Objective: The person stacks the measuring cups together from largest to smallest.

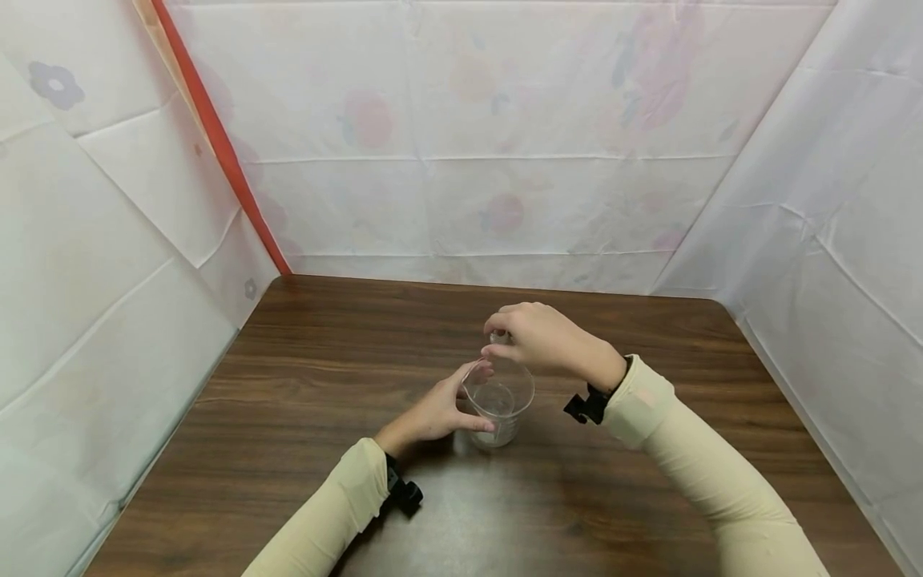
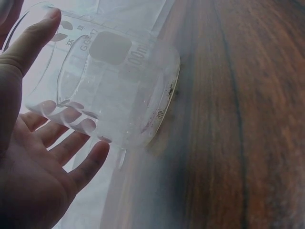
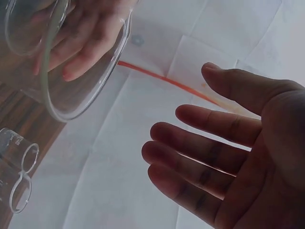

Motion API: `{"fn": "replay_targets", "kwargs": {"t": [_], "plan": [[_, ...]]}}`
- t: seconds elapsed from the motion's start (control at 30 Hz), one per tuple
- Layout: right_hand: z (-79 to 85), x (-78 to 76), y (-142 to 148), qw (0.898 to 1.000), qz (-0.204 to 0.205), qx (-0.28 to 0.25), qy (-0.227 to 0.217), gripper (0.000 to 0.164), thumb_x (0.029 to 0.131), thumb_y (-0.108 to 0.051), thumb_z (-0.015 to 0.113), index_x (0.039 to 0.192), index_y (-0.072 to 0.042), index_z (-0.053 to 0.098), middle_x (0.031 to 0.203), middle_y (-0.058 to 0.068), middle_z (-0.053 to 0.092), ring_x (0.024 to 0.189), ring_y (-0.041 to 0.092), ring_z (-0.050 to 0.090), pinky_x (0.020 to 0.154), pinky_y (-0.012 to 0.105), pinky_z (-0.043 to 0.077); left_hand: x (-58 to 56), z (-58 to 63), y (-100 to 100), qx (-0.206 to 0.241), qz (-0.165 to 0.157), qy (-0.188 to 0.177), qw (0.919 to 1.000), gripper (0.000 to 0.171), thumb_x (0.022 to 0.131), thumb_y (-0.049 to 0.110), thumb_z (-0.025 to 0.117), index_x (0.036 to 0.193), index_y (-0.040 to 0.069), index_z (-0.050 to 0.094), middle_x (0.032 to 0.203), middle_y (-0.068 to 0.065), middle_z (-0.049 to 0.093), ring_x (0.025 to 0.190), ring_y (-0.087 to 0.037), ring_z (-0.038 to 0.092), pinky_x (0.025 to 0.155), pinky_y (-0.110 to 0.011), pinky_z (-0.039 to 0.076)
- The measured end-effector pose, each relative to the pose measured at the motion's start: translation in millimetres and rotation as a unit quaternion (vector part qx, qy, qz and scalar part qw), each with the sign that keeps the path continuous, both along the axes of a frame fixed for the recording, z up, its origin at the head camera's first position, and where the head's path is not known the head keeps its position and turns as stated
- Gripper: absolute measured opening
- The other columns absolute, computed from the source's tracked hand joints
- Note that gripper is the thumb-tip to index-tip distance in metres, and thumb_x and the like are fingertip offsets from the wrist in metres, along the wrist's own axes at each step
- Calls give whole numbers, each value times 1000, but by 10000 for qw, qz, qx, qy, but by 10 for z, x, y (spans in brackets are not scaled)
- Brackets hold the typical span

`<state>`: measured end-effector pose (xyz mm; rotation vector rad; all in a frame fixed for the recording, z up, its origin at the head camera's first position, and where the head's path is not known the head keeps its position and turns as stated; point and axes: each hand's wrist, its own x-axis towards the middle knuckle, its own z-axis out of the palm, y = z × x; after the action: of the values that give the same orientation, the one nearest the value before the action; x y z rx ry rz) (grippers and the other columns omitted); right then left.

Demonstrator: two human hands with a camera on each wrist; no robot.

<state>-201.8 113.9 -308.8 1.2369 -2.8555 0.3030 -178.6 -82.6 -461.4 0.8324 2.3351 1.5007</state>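
A large clear glass beaker (image 1: pixel 508 429) with 500 ml markings stands on the wooden table. My left hand (image 1: pixel 441 407) holds it from the left, thumb on the near side and fingers on the far side. A smaller round glass rim (image 2: pixel 61 78) shows inside the beaker; it looks like a smaller vessel nested there. My right hand (image 1: pixel 541 335) hovers above the far right part of the beaker's rim, with its fingers loosely bent and apart. Nothing is in that hand in the right wrist view.
Two small clear glass vessels (image 3: pixel 29 160) stand side by side behind the beaker, mostly hidden by the right hand in the head view. White patterned sheets (image 1: pixel 433 160) enclose the back and sides of the table (image 1: pixel 324 336). A red strip (image 1: pixel 223 144) runs up the left corner.
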Motion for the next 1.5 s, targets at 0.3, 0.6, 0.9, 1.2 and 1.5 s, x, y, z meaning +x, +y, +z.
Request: {"fn": "replay_targets", "kwargs": {"t": [0.3,0.6,0.9,1.2,1.5], "plan": [[-20,-57,67,9999,-26,-119,-52,23,92,-30,68,107,-13,71,101,1,69,80,12,65,71,30,53,-9,-6,9,10,23,14,10000,93,78,26,83,151,8,28,152,-13,42,137,-27,45,103,-51,44],[-52,-152,107,9997,20,-240,95,22,90,-28,70,105,-12,72,103,3,70,86,16,66,76,34,53,-5,-7,16,-21,23,-7,10000,93,78,26,83,151,7,28,152,-12,43,137,-25,44,102,-49,44],[-64,-207,117,9997,-93,-204,-54,23,90,-29,70,106,-12,72,106,3,69,92,19,65,80,36,53,-12,3,-6,11,49,22,10000,93,78,26,83,151,6,28,150,-11,45,136,-25,45,101,-47,45],[-130,-273,155,9991,-199,-337,-137,25,89,-26,71,108,-10,72,105,5,68,92,23,64,79,38,52,-19,-14,-4,20,39,22,10000,94,78,24,83,151,5,28,150,-12,45,137,-24,46,102,-46,45],[-187,-359,197,9988,-432,-208,-62,29,89,-27,70,111,-8,70,105,7,67,87,21,62,77,38,51,-14,-21,5,57,49,63,10000,94,77,23,84,151,5,29,151,-13,43,136,-24,47,102,-46,46]]}}
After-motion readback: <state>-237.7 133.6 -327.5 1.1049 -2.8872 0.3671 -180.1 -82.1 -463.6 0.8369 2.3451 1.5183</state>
